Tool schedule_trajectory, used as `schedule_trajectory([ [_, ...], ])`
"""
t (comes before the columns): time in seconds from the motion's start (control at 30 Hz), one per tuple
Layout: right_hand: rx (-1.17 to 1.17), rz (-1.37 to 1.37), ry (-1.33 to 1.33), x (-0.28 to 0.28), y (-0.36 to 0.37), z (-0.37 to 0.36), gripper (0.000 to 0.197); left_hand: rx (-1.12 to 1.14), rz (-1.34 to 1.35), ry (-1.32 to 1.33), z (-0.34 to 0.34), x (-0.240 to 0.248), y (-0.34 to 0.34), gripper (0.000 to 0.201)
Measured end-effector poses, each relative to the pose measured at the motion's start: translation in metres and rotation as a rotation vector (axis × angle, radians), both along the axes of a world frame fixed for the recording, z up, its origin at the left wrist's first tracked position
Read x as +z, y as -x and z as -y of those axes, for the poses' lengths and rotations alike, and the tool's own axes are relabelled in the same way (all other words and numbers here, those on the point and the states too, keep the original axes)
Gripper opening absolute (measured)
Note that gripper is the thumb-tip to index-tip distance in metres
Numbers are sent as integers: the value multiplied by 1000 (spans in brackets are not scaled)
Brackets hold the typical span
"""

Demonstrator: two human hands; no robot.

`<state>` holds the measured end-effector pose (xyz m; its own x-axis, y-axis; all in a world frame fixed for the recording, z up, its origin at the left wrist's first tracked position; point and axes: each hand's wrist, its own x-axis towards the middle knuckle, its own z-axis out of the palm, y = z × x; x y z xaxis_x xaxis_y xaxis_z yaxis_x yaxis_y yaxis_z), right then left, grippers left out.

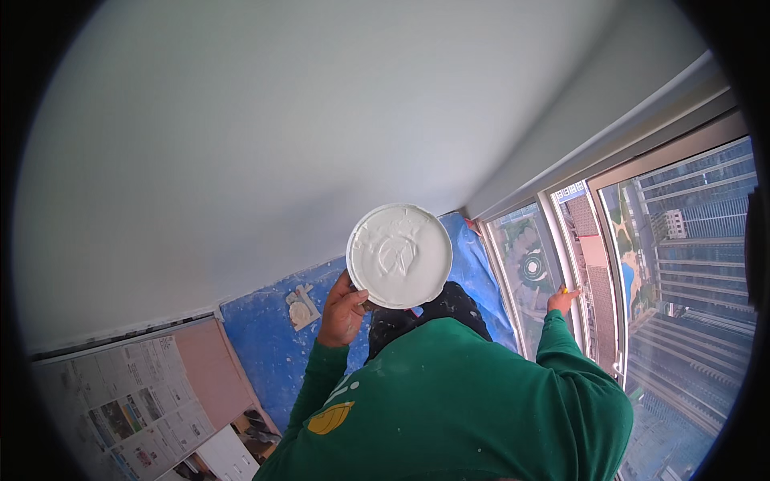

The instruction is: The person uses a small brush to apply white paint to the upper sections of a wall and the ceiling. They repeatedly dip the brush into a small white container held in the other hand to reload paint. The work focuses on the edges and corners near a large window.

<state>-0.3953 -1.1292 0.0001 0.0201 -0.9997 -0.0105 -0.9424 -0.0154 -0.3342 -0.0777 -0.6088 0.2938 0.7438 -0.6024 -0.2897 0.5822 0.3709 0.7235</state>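
The white round dish (399, 206), maybe a bucket lid, is in the middle of the scene, before the person's body and above the blue sheet (265, 337). The left hand (342, 315) is gripping its near left edge: the thumb lies at the rim, and the other fingers are mostly hidden, probably supporting from below. The right hand (564, 300) is well apart, on the right beside the window frame (571, 276). Its fingers look closed around a small yellow object (565, 290), which is too small to identify; whether the hand also touches the frame, I cannot tell.

For holding well, I would advise to keep the dish level, because the white paste (397, 255) has an uneven surface and is spread almost to the rim. As the grip is at one side only, the far right edge could dip; placing more of the palm beneath should give better balance. It is also wise to keep the paste away from the sleeve.

As for direction, the dish is round, so it has no clear long axis. Its paste side faces up toward the head, and its underside is turned away, toward the floor.
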Motion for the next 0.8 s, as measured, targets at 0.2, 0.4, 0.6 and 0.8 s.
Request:
schedule_trajectory([
  [0.2, 23, -45, -125, 5, 18, -8, 78, -68, -55, -19, -5, 24, -8, 60],
  [0.4, 55, -90, -225, 28, 26, -29, 80, -204, 20, -41, -9, 43, -27, 62],
  [0.6, 280, -33, -18, 78, -21, -100, 48, -289, 3, 8, -14, 40, -42, 56],
  [0.8, 678, 176, 89, 156, -106, -176, 46, -353, 11, 9, -17, 15, -53, 54],
])
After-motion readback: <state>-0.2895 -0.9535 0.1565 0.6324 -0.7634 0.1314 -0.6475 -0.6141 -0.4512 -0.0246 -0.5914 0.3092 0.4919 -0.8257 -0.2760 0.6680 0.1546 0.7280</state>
